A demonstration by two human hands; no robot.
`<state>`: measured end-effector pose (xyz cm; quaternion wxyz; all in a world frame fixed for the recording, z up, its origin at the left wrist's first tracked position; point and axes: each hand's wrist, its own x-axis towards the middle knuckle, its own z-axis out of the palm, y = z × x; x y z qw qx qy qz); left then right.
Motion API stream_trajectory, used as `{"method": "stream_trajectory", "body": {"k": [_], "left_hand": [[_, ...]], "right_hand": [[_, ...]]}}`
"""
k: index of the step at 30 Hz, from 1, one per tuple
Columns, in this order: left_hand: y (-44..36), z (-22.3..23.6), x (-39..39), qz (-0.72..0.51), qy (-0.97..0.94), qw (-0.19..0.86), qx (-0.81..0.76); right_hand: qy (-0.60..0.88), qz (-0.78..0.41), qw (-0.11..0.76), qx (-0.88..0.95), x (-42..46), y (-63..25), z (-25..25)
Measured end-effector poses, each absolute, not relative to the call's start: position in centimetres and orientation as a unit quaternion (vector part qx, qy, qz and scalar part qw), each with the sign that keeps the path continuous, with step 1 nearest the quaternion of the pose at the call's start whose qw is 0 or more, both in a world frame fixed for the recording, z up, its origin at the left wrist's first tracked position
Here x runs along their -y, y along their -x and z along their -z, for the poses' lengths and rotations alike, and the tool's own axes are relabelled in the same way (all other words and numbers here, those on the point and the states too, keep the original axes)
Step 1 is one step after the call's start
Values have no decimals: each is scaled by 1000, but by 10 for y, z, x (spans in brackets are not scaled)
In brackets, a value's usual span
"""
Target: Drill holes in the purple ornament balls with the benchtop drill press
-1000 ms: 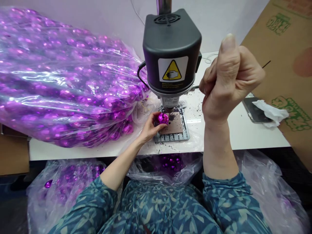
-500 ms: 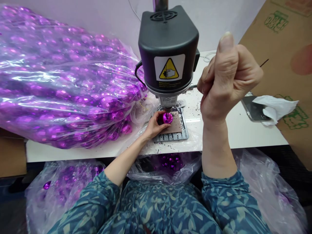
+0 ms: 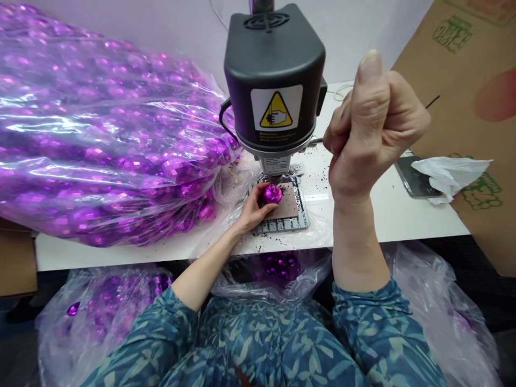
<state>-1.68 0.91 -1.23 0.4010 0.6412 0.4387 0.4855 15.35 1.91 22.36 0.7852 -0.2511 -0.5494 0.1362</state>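
Observation:
Below a black bench drill press with a yellow warning label, my left hand pinches a shiny purple faceted ball between thumb and fingers. The ball rests on a brown board lying over the grey slotted base plate. The drill's lower end is right above the ball; whether the bit touches it I cannot tell. On the right, my right hand is raised and closed round the drill press lever. Only a short metal piece of that lever shows; my fist hides its grip.
A big clear bag of purple balls fills the left of the white table. Dark shavings lie round the base. A phone, white tissue and cardboard box are at right. More purple balls sit in plastic below the edge.
The whole view has shifted slightly to the left. Both hands keep their grips, on the ball and on the lever, with little visible movement.

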Motion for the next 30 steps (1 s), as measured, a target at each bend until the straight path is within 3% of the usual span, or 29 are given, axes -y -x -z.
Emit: {"method": "stream_trajectory", "body": {"k": [9, 21, 30], "left_hand": [[27, 12, -15, -475, -656, 410, -418], [7, 1, -2, -474, -686, 345, -432], [-2, 7, 4, -505, -645, 351, -453]], "right_hand": [[296, -100, 771, 555, -17, -151, -226], [249, -129, 789, 547, -18, -151, -224], [234, -157, 805, 523, -15, -150, -220]]}}
